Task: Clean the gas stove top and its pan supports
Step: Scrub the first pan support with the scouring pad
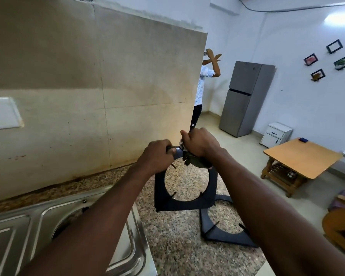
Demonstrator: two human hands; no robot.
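Note:
A black square pan support (163, 203) with a round opening stands upright on the speckled granite counter (173, 242). My left hand (157, 156) grips its top left corner. My right hand (200, 143) presses a dark, dirty cloth (193, 161) against its top edge. A second black pan support (221, 234) lies flat on the counter behind and to the right, partly hidden by my right forearm. The steel gas stove top (24, 230) lies at the lower left, one burner hole half hidden under my left forearm.
A beige tiled wall (88, 86) rises right behind the counter. Past the counter's right edge are a wooden table (301, 158), a grey fridge (245, 98), a small white cabinet (276, 134) and another person (202, 80) standing by the wall's end.

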